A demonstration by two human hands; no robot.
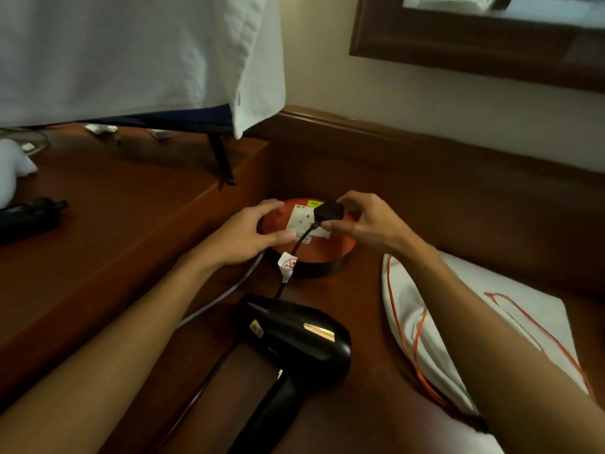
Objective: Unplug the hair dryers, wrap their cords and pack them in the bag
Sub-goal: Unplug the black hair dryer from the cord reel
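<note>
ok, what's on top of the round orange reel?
A white socket plate with the black plug seated in it, right hand pinching the plug. The pins and socket holes under it are covered.

plug [329, 212] pins: hidden | second dryer [29, 217]: cut off left | bag [458, 322]: partly behind forearm

Both bare forearms reach forward from the lower corners and converge toward the middle. The left hand [244, 235] lies palm down, fingers curved and spread, thumb stretched out to the right, resting on the rim of the socket reel [327, 253]. The right hand [366, 224] is raised a little higher, wrist bent, its thumb and fingertips pinched around the plug [329, 212], with the other fingers curled above it.
</note>
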